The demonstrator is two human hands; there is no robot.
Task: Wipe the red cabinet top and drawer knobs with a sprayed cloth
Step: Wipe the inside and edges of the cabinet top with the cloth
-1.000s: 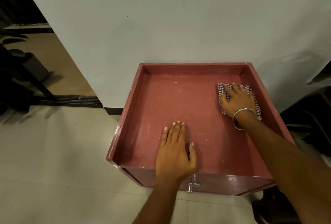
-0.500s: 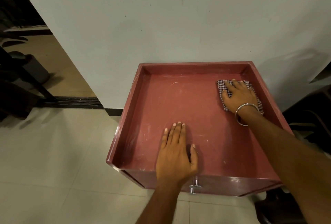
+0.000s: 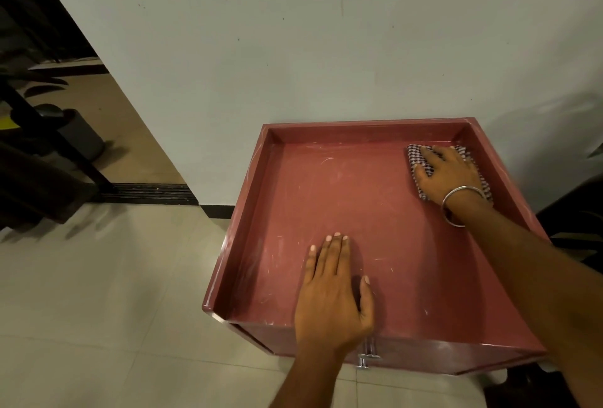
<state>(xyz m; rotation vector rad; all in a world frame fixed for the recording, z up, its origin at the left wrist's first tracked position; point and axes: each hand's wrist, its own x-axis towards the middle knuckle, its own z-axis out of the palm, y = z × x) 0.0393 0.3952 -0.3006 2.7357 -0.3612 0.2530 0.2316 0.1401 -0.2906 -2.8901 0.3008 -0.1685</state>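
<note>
The red cabinet top (image 3: 352,212) is a shallow tray with raised rims, scuffed with pale marks. My right hand (image 3: 448,172), wearing a metal bangle, presses flat on a checked cloth (image 3: 416,155) in the far right corner of the top. My left hand (image 3: 332,290) lies flat, palm down, on the near middle of the top and holds nothing. Two metal drawer knobs (image 3: 367,357) stick out from the cabinet front just below my left wrist.
A white wall (image 3: 326,49) stands right behind the cabinet. Pale floor tiles (image 3: 114,309) spread to the left. A dark doorway with a floor track (image 3: 146,192) and dark furniture lies at far left. Dark objects sit by the cabinet's right side.
My right hand has slid the cloth away from me, deeper into the far right corner. My left hand has stayed flat in the same spot.
</note>
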